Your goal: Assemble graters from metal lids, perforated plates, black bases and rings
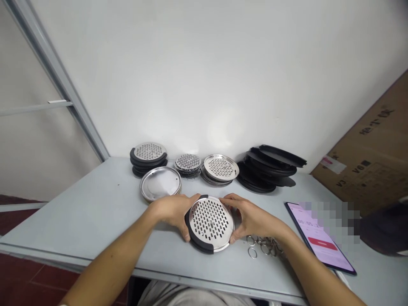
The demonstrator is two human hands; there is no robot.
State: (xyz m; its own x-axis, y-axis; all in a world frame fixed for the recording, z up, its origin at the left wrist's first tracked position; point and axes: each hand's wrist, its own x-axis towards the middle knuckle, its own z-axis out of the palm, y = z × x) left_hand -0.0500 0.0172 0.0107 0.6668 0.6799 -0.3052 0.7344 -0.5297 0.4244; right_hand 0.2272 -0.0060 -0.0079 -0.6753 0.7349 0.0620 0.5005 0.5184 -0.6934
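Note:
In the head view, a round slotted metal disc (pixel 210 222) with a black half-rim sits at the front middle of the table. My left hand (pixel 175 212) grips it at the black left edge, fingers at the back and thumb at the front. My right hand (pixel 253 216) is curved round the bare metal right edge, its fingers and thumb pressed against it. Several small metal rings (pixel 269 245) lie beside my right wrist, partly hidden by the forearm. Just behind my left hand is a stack of plain round metal plates (pixel 160 182).
Along the wall stand black-rimmed slotted discs (pixel 149 152), small perforated discs (pixel 188 162), rimmed slotted metal discs (pixel 221 168) and a leaning pile of black round parts (pixel 269 165). To the right are a phone showing a timer (pixel 318 238) and a cardboard box (pixel 366 157).

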